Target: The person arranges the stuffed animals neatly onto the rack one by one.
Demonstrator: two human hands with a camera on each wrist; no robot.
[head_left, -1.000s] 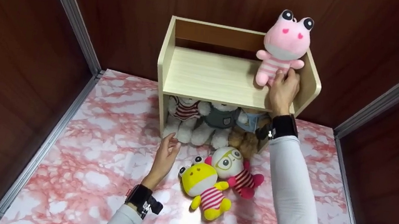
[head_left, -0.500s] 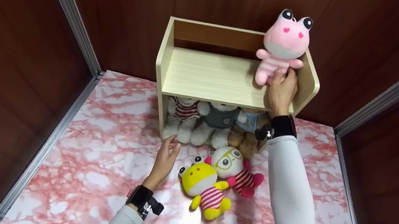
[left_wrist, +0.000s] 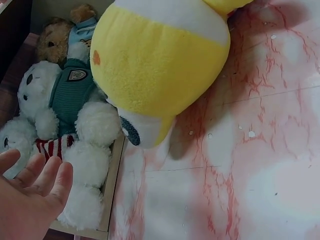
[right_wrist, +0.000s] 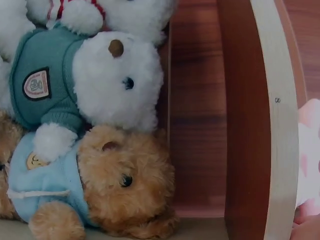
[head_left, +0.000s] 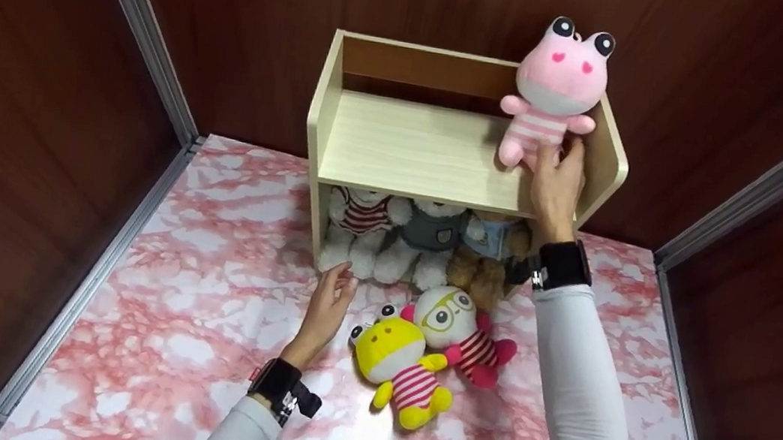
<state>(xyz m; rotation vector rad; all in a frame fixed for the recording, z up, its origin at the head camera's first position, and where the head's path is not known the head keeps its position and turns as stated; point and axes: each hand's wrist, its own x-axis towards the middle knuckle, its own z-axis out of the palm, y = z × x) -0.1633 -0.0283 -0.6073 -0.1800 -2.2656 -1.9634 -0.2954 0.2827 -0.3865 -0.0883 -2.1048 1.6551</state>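
While right hand (head_left: 557, 189) touches pink plush (head_left: 561, 83), low down, left hand (head_left: 326, 311) well apart

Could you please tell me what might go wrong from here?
First, the pink plush toy with bulging eyes could topple if let go: its head is wider than its striped body, where the right hand's fingers are. Second, it might catch the side panel of the pale wooden shelf, close beside it. Third, the left hand might nudge the yellow plush toy in pink stripes, lying nearby on the red-and-white marbled floor.
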